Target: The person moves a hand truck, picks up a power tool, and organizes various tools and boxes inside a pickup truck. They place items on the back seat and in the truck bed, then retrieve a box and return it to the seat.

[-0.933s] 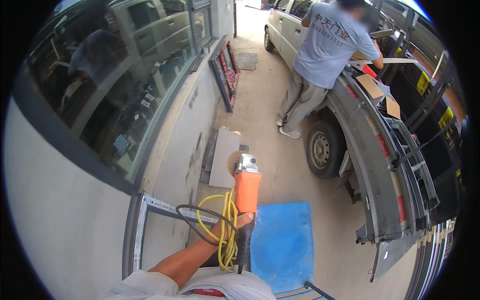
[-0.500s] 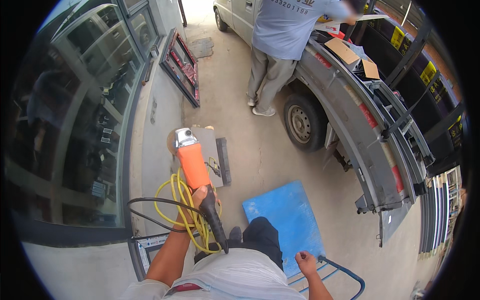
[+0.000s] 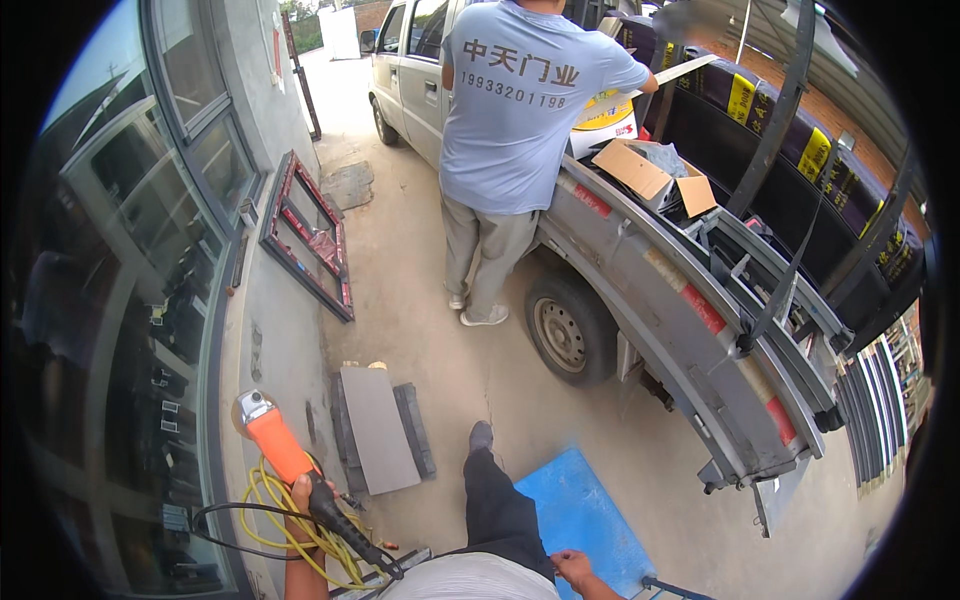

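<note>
An angle grinder (image 3: 278, 446) with an orange body and a silver head is gripped in my left hand (image 3: 301, 496), low on the left. Its disc end points up and away from me, and the black handle slants back toward my body. Loops of yellow cable (image 3: 262, 492) and a black cord (image 3: 205, 508) hang around the same hand. At my right side, my right hand (image 3: 573, 567) hangs with curled fingers and nothing visible in it. Below it is the blue platform (image 3: 590, 505) of a cart, which it does not appear to grip.
A grey slab (image 3: 380, 430) lies across dark strips ahead. A dark frame (image 3: 308, 238) leans against the left wall, past the large window (image 3: 110, 330). A person (image 3: 520, 110) stands beside the grey truck (image 3: 640, 250), whose bed holds an open carton (image 3: 635, 170).
I have stepped forward; the slab, frame and truck sit lower in view. The grinder has shifted left and down, still in my left hand. The person still leans at the truck.
</note>
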Available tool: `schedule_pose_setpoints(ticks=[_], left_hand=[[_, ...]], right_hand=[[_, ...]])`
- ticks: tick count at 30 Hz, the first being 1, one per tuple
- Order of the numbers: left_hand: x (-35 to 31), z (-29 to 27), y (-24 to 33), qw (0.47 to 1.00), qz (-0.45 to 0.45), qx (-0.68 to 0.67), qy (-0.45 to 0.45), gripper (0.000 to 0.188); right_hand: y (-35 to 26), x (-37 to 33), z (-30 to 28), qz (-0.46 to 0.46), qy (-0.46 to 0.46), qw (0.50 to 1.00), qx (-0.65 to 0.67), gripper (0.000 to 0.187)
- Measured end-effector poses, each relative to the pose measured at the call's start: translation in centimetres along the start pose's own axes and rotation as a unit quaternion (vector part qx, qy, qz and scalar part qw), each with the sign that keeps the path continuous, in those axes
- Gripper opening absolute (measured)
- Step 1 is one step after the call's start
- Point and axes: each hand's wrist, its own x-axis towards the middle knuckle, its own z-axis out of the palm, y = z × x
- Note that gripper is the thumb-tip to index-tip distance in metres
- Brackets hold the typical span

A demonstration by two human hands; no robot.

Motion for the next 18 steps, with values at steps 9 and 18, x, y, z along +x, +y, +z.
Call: schedule_pose_setpoints(ticks=[9, 18], left_hand=[[15.6, 7.5, -1.4, 0.995, -0.014, -0.028, 0.094, 0.045], [29.2, 22.7, 4.7, 0.995, -0.007, -0.013, 0.097, 0.051]], right_hand=[[-18.5, 15.2, -2.3, 0.014, -0.021, 0.999, -0.029, 0.020], [-56.7, 14.8, -2.0, -0.288, -0.091, 0.940, -0.161, 0.035]])
